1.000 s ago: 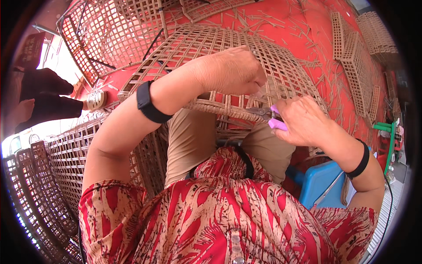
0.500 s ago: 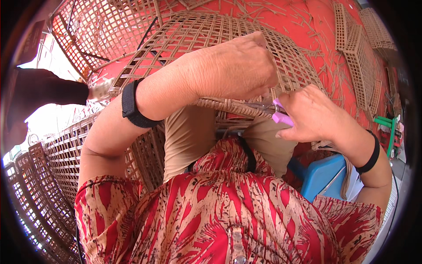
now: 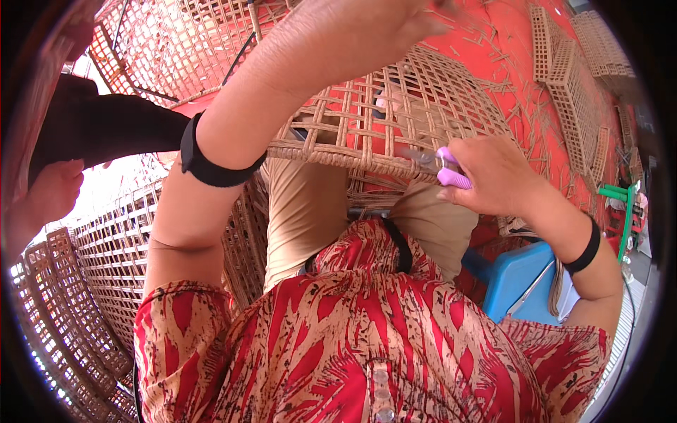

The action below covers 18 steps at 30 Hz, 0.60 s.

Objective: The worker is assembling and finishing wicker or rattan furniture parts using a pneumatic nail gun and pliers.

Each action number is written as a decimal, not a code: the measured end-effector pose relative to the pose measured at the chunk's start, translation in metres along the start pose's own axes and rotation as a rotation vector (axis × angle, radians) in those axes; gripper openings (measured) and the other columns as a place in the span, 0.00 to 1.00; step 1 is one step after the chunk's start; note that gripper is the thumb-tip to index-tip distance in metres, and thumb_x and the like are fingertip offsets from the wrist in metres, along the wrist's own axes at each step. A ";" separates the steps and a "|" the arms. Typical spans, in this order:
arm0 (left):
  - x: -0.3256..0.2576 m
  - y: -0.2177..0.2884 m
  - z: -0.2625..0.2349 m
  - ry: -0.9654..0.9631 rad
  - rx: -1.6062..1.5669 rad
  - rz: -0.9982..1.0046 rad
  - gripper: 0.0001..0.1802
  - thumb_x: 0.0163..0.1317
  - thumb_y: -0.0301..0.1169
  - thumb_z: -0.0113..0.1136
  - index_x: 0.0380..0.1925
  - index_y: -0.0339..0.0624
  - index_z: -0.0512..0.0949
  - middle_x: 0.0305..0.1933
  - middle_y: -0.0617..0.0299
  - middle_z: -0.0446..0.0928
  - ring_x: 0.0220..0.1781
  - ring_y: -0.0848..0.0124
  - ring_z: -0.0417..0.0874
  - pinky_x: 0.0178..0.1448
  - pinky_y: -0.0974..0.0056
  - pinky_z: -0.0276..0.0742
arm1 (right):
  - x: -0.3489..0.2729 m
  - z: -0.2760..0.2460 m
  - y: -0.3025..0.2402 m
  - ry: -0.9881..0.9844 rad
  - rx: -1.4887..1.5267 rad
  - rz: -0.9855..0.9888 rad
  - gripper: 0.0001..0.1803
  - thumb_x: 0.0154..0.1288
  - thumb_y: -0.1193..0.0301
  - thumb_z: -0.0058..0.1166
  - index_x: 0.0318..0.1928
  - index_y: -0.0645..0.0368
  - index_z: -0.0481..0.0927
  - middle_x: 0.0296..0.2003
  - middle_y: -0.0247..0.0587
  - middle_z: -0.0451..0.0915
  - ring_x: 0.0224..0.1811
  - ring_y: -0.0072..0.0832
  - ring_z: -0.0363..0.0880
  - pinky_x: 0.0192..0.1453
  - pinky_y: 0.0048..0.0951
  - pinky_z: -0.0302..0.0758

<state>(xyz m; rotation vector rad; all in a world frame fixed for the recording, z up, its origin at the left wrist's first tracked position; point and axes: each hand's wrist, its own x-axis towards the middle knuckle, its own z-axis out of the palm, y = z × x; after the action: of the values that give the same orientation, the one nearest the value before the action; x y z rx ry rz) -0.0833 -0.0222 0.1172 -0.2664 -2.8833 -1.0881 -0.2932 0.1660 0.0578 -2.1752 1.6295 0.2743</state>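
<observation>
A woven cane lattice panel [image 3: 395, 120] lies across my knees, its bound edge toward me. My right hand [image 3: 497, 176] grips a small cutter with purple handles [image 3: 448, 169], its metal tip at the panel's near edge. My left hand [image 3: 367, 28] is raised high and close to the camera over the far part of the panel; its fingers are partly cut off by the frame, and whether it holds anything cannot be told. Both wrists wear black bands.
Stacks of similar woven panels [image 3: 92, 261] lie at my left and further ones [image 3: 571, 77] at the far right on an orange-red floor strewn with cane scraps. A blue stool [image 3: 518, 278] is under me. Another person's hand [image 3: 39, 201] and dark-clad leg are at the left.
My left arm has risen and come much closer to the camera, lifting off the panel's top. My right hand with the cutter has stayed at the panel's near edge.
</observation>
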 end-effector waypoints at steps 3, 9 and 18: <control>0.015 -0.023 0.069 0.761 0.761 -0.262 0.17 0.57 0.37 0.61 0.45 0.41 0.79 0.45 0.49 0.78 0.51 0.52 0.77 0.53 0.52 0.72 | -0.025 0.000 -0.003 0.151 0.277 0.209 0.27 0.53 0.56 0.62 0.44 0.65 0.76 0.29 0.53 0.78 0.32 0.46 0.79 0.39 0.41 0.74; -0.003 -0.011 0.144 0.422 0.313 -0.294 0.19 0.57 0.37 0.63 0.46 0.40 0.78 0.49 0.54 0.75 0.53 0.53 0.74 0.58 0.50 0.68 | -0.086 0.025 -0.015 0.571 1.145 0.460 0.32 0.58 0.59 0.61 0.57 0.65 0.70 0.44 0.34 0.76 0.43 0.22 0.72 0.46 0.28 0.70; 0.003 -0.029 0.184 0.505 0.477 -0.308 0.20 0.51 0.32 0.66 0.43 0.36 0.75 0.46 0.53 0.73 0.51 0.54 0.74 0.56 0.55 0.71 | -0.193 0.094 -0.031 1.080 1.111 0.764 0.37 0.61 0.57 0.59 0.63 0.69 0.66 0.49 0.43 0.77 0.49 0.26 0.74 0.53 0.27 0.71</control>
<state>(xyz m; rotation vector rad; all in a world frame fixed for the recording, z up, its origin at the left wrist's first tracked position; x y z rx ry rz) -0.0889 0.0784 -0.0394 0.4213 -2.6404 -0.3722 -0.3131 0.3816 0.0554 -0.7173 2.1948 -1.4618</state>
